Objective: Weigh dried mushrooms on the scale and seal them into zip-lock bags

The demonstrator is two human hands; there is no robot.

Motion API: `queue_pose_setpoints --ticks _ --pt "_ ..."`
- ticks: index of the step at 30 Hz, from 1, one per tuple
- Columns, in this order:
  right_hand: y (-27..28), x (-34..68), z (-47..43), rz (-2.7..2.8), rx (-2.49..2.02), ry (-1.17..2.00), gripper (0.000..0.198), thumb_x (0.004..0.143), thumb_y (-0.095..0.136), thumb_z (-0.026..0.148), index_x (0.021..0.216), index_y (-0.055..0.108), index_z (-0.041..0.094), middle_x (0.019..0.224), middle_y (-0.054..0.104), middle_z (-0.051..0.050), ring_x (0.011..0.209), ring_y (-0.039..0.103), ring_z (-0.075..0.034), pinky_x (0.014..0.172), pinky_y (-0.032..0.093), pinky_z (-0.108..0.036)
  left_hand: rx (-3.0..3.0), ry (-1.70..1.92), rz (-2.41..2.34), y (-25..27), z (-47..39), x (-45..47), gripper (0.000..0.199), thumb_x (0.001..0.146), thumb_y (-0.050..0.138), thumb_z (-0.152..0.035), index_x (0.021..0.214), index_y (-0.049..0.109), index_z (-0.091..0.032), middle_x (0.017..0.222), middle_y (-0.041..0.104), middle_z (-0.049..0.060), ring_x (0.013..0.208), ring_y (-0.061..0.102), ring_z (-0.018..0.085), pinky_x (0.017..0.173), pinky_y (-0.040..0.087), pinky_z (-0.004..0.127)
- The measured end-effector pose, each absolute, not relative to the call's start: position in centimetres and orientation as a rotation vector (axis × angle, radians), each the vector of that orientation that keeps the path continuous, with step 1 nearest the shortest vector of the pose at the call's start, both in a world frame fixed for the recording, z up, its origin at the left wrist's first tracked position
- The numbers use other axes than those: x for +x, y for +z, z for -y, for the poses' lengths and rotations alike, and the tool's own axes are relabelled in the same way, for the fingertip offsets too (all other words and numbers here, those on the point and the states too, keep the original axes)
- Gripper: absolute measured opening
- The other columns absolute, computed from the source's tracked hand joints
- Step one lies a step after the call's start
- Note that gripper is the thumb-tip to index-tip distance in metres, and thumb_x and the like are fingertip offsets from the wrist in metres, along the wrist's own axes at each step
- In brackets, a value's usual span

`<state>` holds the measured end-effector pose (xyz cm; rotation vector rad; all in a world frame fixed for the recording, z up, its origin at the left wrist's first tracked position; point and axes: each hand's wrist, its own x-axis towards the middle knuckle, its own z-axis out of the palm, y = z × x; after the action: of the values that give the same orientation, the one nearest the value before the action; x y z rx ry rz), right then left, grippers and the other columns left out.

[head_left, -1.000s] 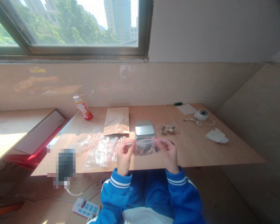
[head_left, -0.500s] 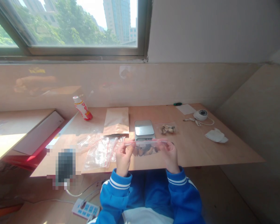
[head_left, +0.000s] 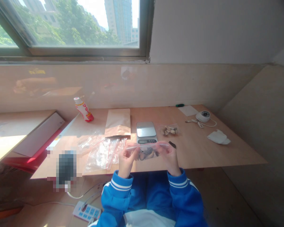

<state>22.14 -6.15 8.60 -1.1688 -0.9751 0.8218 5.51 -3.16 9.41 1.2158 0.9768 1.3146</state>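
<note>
Between my hands is a clear zip-lock bag (head_left: 148,154) with dark and tan dried pieces inside, perhaps mushrooms. My left hand (head_left: 127,158) pinches the left part of its top strip, and my right hand (head_left: 168,157) pinches the right part. Just behind the bag stands a digital kitchen scale (head_left: 146,130) with nothing on its silver plate. A second clear bag (head_left: 170,130) of similar pieces lies to the right of the scale. One dark piece (head_left: 172,144) rests on the table just beyond my right hand.
Several clear bags (head_left: 100,154) lie left of my hands, in front of a brown paper pouch (head_left: 118,122). A red-and-white bottle (head_left: 84,109) stands behind them. At right are a white dome camera (head_left: 203,116) and a crumpled tissue (head_left: 219,137). A power strip (head_left: 87,211) is below.
My hands have drawn slightly closer together along the bag's top strip. More of the scale's front panel shows behind the bag, and the dark piece by my right hand is more visible.
</note>
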Motion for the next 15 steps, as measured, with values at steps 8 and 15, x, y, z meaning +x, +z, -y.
queue_pose_setpoints --ticks 8,15 --pt "8.8 21.9 6.3 0.971 -1.169 0.747 0.018 0.074 0.071 0.037 0.076 0.068 0.02 0.075 0.071 -0.003 0.071 0.067 -0.019 0.067 0.055 -0.031 1.183 1.371 -1.015 9.2 3.3 5.6 0.023 0.073 0.07 -0.036 0.081 0.069 -0.015 0.071 0.067 0.002 0.055 0.058 0.011 0.048 0.044 0.022" --pt "10.1 21.6 6.3 1.014 -0.992 1.14 0.028 0.076 0.068 0.043 0.094 0.067 0.021 0.103 0.072 -0.009 0.099 0.066 -0.024 0.086 0.054 -0.037 1.208 1.259 -0.916 9.3 2.8 5.2 0.029 0.069 0.072 -0.036 0.09 0.072 -0.016 0.091 0.072 0.008 0.088 0.067 0.021 0.075 0.053 0.028"
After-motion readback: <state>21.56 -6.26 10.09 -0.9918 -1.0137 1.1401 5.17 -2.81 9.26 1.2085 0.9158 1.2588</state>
